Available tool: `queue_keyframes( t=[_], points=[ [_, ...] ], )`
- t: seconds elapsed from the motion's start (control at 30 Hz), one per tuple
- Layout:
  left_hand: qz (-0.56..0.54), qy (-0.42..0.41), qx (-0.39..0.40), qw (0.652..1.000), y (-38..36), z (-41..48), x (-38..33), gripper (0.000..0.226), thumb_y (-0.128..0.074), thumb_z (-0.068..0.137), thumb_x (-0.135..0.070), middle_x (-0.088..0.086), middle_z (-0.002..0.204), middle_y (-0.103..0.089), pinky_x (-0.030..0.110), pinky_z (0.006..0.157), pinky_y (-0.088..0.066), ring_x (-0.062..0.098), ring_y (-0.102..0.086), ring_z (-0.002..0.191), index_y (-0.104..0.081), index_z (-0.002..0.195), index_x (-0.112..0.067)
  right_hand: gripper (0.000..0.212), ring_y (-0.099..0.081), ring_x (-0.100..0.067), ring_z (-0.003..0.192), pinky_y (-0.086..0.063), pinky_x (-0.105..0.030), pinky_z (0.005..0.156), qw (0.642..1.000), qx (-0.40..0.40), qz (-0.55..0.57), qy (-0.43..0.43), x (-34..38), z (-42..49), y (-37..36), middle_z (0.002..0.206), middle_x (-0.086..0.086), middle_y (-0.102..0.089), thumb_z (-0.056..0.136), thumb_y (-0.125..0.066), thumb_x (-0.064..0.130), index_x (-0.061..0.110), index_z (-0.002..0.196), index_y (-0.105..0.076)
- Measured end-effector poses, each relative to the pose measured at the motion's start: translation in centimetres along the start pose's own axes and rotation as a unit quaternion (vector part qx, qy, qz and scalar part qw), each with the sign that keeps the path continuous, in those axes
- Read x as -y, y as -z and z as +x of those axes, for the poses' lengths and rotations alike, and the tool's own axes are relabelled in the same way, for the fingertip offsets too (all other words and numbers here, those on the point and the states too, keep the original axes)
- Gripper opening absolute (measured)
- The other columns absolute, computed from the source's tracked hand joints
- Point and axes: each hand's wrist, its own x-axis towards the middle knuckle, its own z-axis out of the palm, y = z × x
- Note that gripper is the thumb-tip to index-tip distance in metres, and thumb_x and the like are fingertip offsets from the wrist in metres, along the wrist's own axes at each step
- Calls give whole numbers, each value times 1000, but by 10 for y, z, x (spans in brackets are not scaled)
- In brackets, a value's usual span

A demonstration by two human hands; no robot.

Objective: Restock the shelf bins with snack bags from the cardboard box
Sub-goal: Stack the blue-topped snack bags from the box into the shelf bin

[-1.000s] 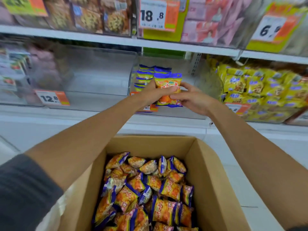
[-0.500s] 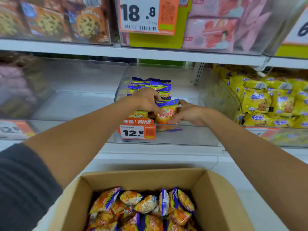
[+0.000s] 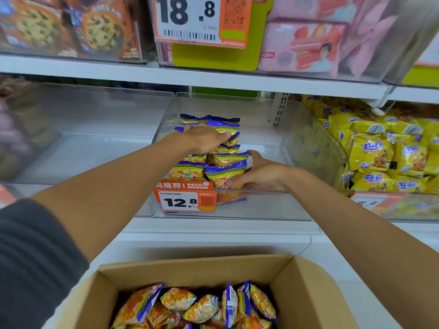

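Orange snack bag (image 3: 224, 173), blue-topped — right hand (image 3: 261, 173) gripping; left hand (image 3: 204, 138) flat atop stack (image 3: 224, 123).

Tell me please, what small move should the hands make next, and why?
Probably the right hand should release the front bag and reach down to the cardboard box. The bag already stands in the clear bin, the left hand lies flat on the rear bags, and the box holds many more.

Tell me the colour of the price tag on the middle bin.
The price tag is orange with a white number panel; head view.
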Motion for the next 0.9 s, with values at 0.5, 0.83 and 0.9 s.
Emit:
queue_keyframes(
  t=[0.5,0.83,0.9],
  points=[
    [-183,-64,-23,981,2,-4,6,66,-34,94,-68,-2,159,-30,38,119,-19,21,-23,147,-36,149,-32,106,-67,-15,82,-59,-29,65,998,-37,50,10,8,-6,-8,113,-6,-64,76,-70,-14,21,152,-5],
    [-7,-88,67,994,6,-50,21,92,-45,60,-80,1,162,-18,44,117,-21,22,-14,149,-41,144,-42,55,-69,-19,81,-59,-32,69,991,9,134,1,18,-13,-16,103,-7,-67,85,-59,-15,30,101,-33],
    [25,-67,51,996,5,-49,21,92,-38,59,-83,0,163,-17,49,116,-21,21,-13,150,-44,141,-42,57,-66,-23,92,-57,-35,79,991,11,133,-13,22,-16,-15,109,-8,-66,86,-59,-13,32,110,-35]
  ],
)
